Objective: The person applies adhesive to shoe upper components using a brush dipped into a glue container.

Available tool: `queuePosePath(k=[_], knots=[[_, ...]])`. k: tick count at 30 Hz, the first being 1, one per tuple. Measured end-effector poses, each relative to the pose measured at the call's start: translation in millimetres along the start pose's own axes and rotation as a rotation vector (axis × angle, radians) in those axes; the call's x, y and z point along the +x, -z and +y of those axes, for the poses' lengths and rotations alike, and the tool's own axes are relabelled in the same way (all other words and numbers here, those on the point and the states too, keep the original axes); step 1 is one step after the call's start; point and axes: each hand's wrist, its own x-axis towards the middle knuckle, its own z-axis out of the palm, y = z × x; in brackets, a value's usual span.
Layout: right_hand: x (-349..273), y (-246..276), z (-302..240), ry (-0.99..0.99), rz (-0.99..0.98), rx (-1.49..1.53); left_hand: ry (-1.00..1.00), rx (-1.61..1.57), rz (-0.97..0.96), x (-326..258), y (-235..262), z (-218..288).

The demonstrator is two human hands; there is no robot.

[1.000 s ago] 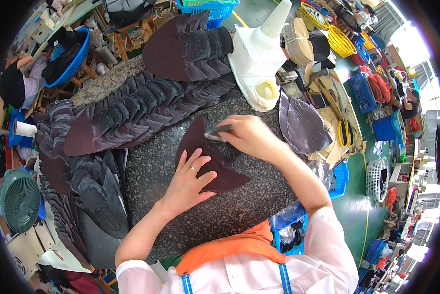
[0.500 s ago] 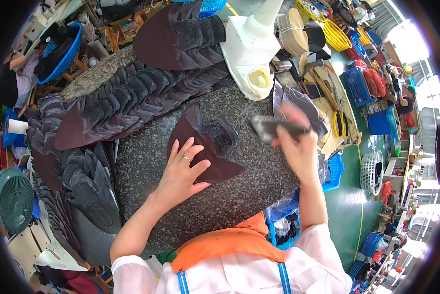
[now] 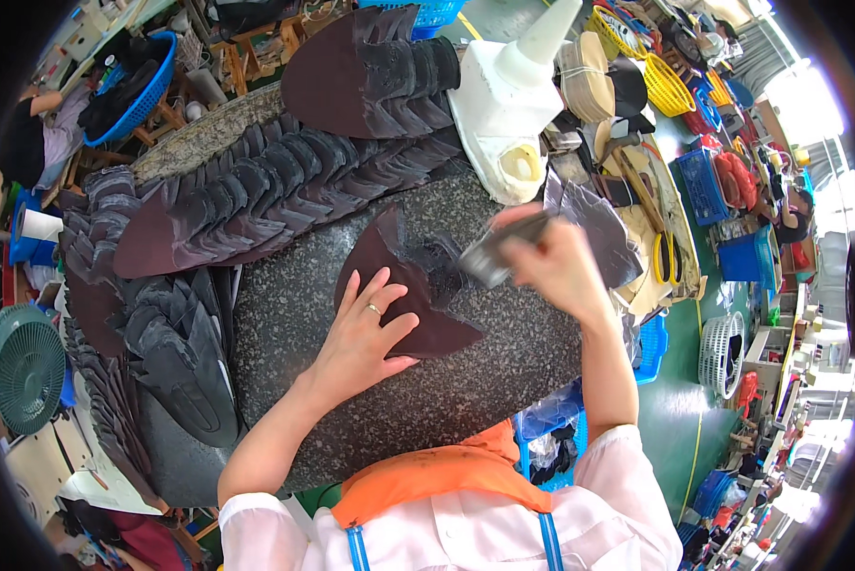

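A dark maroon shoe-upper piece point(image 3: 427, 319) with a curved black back edge lies on the speckled stone slab point(image 3: 370, 419). My left hand point(image 3: 366, 328) rests flat on its near left part, fingers spread. In my right hand point(image 3: 561, 262) is a dark grey, flat, blunt-ended tool point(image 3: 489, 265), smeared by motion. The tool's end is over or against the piece's black curved edge; I cannot tell whether it touches. Behind them stands a white glue pot with a pointed spout point(image 3: 508, 90); pale glue shows in its small cup.
Overlapping rows of maroon upper pieces point(image 3: 256, 205) cover the slab's far left side, with black pieces point(image 3: 175, 366) nearer. To the right are yellow-handled scissors point(image 3: 667, 257), beige sole shapes point(image 3: 583, 76) and a dark plastic-wrapped piece point(image 3: 594, 224). A green fan point(image 3: 29, 366) stands at left.
My right hand has swung the tool leftward and slightly down, onto or over the upper piece's black edge. My left hand stays on the piece. The whole view has shifted slightly.
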Motion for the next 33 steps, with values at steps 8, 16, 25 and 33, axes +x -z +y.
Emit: queuePosePath(k=[8, 16, 25, 33], knots=[[10, -31, 19, 0.657, -0.060, -0.385, -0.005, -0.011, 0.023, 8, -6, 5], [-60, -68, 36, 0.313, 0.230, -0.178, -0.004, -0.007, 0.018, 14, -2, 9], [-22, 24, 27, 0.326, 0.674, -0.275, 0.128, -0.057, -0.149, 28, 26, 15], [89, 38, 79, 0.388, 0.606, -0.394, 0.467, -1.371, 0.119, 12, 43, -35]])
